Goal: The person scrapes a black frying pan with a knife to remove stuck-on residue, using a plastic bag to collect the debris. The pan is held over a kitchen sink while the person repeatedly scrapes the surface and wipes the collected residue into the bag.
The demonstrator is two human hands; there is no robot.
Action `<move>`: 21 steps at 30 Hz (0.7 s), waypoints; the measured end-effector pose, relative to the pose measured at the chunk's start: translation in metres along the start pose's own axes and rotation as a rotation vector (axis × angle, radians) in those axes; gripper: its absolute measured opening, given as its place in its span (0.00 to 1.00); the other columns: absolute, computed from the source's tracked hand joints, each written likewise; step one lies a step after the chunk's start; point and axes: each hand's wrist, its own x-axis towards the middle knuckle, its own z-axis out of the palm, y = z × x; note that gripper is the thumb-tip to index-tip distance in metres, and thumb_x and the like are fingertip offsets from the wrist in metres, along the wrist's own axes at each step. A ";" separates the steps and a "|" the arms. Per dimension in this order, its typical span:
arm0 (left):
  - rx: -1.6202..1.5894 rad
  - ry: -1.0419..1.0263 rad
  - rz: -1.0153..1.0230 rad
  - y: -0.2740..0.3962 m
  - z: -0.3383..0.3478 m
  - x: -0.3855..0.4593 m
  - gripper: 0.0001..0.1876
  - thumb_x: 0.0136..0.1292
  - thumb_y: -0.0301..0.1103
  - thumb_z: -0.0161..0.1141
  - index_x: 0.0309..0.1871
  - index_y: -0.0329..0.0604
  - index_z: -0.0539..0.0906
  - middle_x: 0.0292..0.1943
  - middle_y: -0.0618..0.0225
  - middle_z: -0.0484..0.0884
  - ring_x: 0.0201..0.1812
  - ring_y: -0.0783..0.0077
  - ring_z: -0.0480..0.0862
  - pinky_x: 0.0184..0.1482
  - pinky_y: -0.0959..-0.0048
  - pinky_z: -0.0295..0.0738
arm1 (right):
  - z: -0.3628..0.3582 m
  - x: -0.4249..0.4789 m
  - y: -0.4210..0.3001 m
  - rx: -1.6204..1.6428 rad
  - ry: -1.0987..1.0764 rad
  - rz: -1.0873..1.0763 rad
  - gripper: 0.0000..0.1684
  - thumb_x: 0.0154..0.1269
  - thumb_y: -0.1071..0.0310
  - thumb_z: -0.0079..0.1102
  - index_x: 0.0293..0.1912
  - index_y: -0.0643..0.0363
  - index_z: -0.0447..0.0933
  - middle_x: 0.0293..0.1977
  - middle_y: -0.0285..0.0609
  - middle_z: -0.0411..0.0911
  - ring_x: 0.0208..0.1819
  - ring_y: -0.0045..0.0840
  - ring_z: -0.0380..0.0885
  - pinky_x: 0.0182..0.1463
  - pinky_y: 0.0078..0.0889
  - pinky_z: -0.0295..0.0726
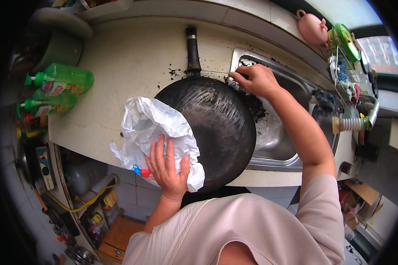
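A blackened frying pan lies in front of me across the counter and the sink's left edge, apparently underside up. Pale scratch marks streak its upper part, and its black handle points away from me. My left hand is spread flat on a crumpled white plastic bag, holding it against the pan's lower left. Over the sink's near-left corner is my right hand, thumb and forefinger brought together. A thin line runs from the handle towards those fingertips; whether it is a held object or a counter seam is unclear.
Black flakes lie in the steel sink and around the handle. Green detergent bottles stand left on the counter. A pink pot and a wire rack are at the right. Below left are open shelves.
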 end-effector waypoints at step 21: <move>0.003 -0.035 -0.012 0.000 -0.002 0.000 0.28 0.68 0.46 0.57 0.68 0.42 0.74 0.70 0.59 0.72 0.72 0.50 0.66 0.73 0.41 0.46 | 0.018 0.023 0.014 0.292 -0.216 0.092 0.26 0.69 0.40 0.55 0.44 0.51 0.87 0.28 0.43 0.83 0.34 0.31 0.81 0.46 0.33 0.78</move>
